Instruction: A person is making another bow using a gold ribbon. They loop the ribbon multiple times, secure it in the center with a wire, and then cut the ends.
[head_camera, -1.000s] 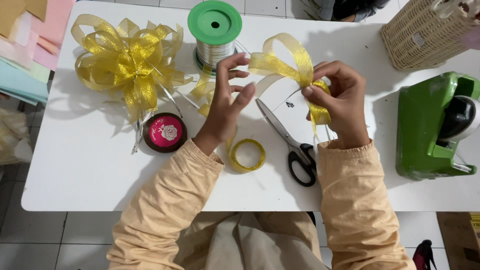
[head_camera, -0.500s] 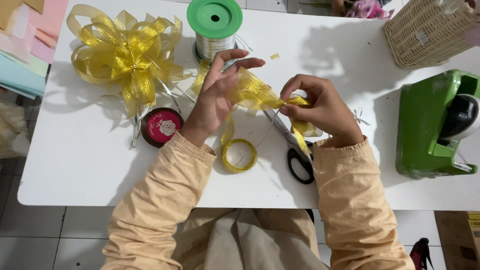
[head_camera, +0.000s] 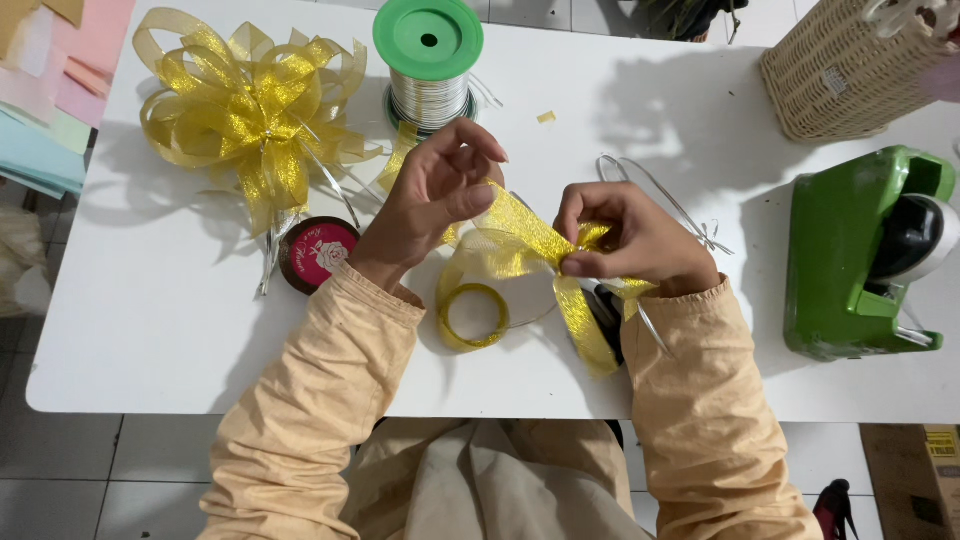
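Observation:
A strip of sheer gold ribbon (head_camera: 525, 238) stretches between both hands above the white table (head_camera: 150, 320). My left hand (head_camera: 430, 200) pinches one end of the ribbon between thumb and fingers. My right hand (head_camera: 630, 240) pinches the ribbon's gathered middle, and a loose tail (head_camera: 585, 325) hangs down from it. A small gold ribbon roll (head_camera: 472, 316) lies flat on the table just below the hands. Black-handled scissors (head_camera: 605, 310) lie mostly hidden under my right wrist.
A finished gold ribbon bow (head_camera: 245, 110) lies at the back left. Near it are a green spool of silver wire (head_camera: 430, 60) and a round red-topped roll (head_camera: 320, 253). A green tape dispenser (head_camera: 865, 250) stands at right, a wicker basket (head_camera: 850, 70) behind it. Coloured paper sheets (head_camera: 50, 90) overhang the left edge.
The hands have come lower and closer together. The tall ribbon loop has been flattened into a strip pulled between them, and the scissors are now covered by my right wrist.

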